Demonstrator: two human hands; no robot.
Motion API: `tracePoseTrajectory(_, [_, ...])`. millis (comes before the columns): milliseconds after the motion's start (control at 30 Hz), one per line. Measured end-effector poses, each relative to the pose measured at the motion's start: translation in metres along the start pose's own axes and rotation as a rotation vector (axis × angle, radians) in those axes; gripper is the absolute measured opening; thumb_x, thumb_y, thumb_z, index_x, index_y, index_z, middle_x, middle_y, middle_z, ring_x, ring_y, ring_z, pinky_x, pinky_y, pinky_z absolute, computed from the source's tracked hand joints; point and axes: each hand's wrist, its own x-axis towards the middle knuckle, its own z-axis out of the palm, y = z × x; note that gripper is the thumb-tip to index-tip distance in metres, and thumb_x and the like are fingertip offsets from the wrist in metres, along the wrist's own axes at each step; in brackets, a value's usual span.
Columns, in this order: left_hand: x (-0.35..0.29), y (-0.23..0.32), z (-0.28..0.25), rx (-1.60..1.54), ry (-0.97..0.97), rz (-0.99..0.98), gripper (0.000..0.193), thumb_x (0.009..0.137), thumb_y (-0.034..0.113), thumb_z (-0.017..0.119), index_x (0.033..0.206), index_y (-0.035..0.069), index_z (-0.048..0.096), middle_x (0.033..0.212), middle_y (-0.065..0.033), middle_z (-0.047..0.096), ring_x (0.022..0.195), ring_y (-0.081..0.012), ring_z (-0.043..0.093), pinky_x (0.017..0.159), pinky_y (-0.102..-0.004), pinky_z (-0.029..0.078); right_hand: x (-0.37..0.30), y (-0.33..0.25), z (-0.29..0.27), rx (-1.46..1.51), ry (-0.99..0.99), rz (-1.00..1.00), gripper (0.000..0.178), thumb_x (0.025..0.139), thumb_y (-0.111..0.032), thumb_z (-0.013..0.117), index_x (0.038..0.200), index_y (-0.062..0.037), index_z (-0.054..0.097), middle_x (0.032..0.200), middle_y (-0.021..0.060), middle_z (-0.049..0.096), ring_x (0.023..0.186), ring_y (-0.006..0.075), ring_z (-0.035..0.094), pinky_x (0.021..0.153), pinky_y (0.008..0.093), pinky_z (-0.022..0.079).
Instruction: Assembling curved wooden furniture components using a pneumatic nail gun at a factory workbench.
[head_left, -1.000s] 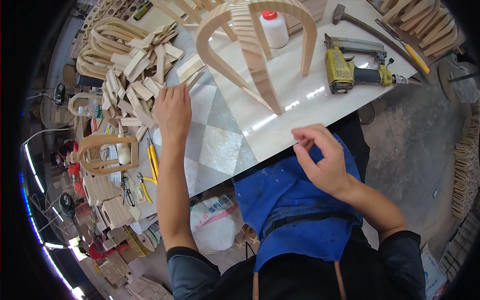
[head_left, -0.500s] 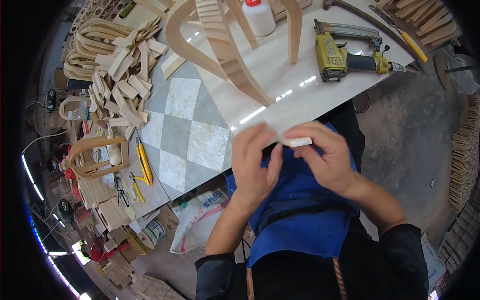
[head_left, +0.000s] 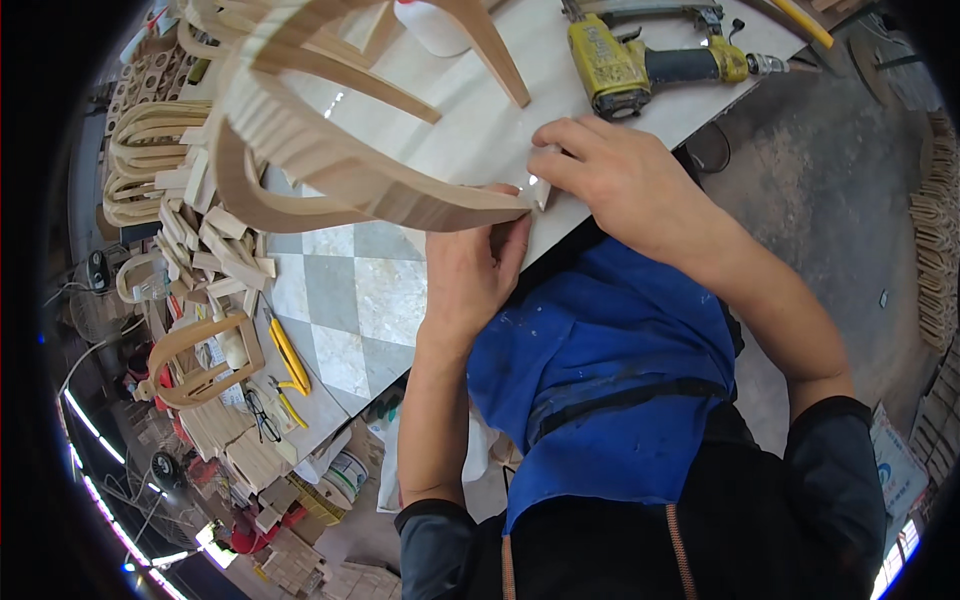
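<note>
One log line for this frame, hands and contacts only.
left hand: on curved wooden frame end | right hand: pinching small piece at frame tip | nail gun: untouched

Tiled white-and-grey workbench (head_left: 340, 300), dusty concrete floor (head_left: 840, 200), stacked wooden parts (head_left: 935, 260) along the edge.

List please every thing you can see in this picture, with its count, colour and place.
Bent wooden frame: one, light brown, on the white table top, its end between both hands.
Small flat piece: one, pale, at the right fingertips.
Nail gun: one, yellow and black, top right of the table.
White bottle: one, top edge, behind the frame.
Wooden blocks: many, light brown, piled on the left.
Curved wooden parts: several, stacked far left.
Table: one, white with grey checked tiles.
Apron: one, blue, below the hands.
Left hand: touching the frame's end.
Right hand: pinching the small piece.
</note>
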Motion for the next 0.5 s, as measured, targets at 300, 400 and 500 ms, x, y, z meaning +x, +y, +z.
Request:
tracePoseTrajectory(300, [0.004,-0.006,0.01,-0.083,0.21,0.09,0.038,0.091,0.003,0.084,0.128,0.01,0.078,0.11,-0.0067,0.076,0.095,-0.0265,0.067,0.093,-0.0397,0.051,0.011,0.011,0.014,0.098,0.045,-0.117,0.018,0.097,-0.013,0.064,0.114,-0.0116,0.071,0.125,0.0023,0.067,0.105,0.0224,0.064,0.09,0.0341,0.057])
tracePoseTrajectory(400, [0.006,-0.008,0.012,-0.08,0.214,0.094,0.039,0.09,0.005,0.086,0.128,0.011,0.078,0.108,-0.0052,0.076,0.095,-0.025,0.066,0.096,-0.0392,0.049,0.011,0.014,0.016,0.111,0.057,-0.124,0.017,0.097,-0.013,0.064,0.113,-0.0115,0.07,0.123,0.0023,0.067,0.105,0.0222,0.064,0.091,0.034,0.057])
tracePoseTrajectory(500, [0.007,-0.008,0.013,-0.074,0.221,0.101,0.039,0.09,0.007,0.087,0.128,0.012,0.078,0.106,-0.0037,0.076,0.095,-0.0236,0.066,0.098,-0.0387,0.048,0.012,0.016,0.017,0.123,0.074,-0.134,0.016,0.097,-0.014,0.064,0.111,-0.0115,0.07,0.121,0.0023,0.067,0.105,0.0221,0.064,0.091,0.0339,0.057])
